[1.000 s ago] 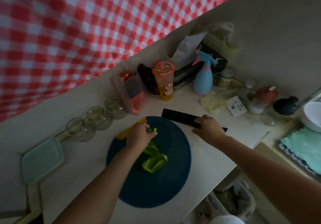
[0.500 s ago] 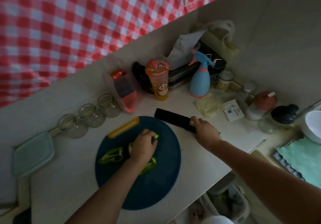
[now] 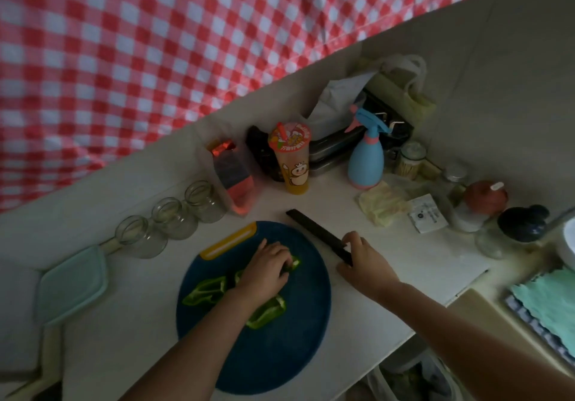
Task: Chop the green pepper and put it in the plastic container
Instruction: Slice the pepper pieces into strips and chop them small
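Note:
Green pepper pieces lie on a round dark-blue cutting board (image 3: 280,354) with a yellow handle. One piece (image 3: 207,290) lies at the left, another (image 3: 267,312) nearer me. My left hand (image 3: 267,271) curls over a third pepper piece (image 3: 294,263) at the board's middle and holds it down. My right hand (image 3: 362,260) grips the handle of a black knife (image 3: 314,231) that lies on the counter just right of the board. A pale-green plastic container (image 3: 73,285) with its lid on sits at the far left.
Three empty glass jars (image 3: 174,218) stand behind the board. Behind them are a clear bag (image 3: 233,179), an orange cartoon cup (image 3: 292,157) and a blue spray bottle (image 3: 365,157). Bottles and jars crowd the right corner. A teal cloth (image 3: 547,304) lies at right.
My left hand slid one pepper piece out to the left of the board, then settled on another at the middle. My right hand stayed on the knife handle.

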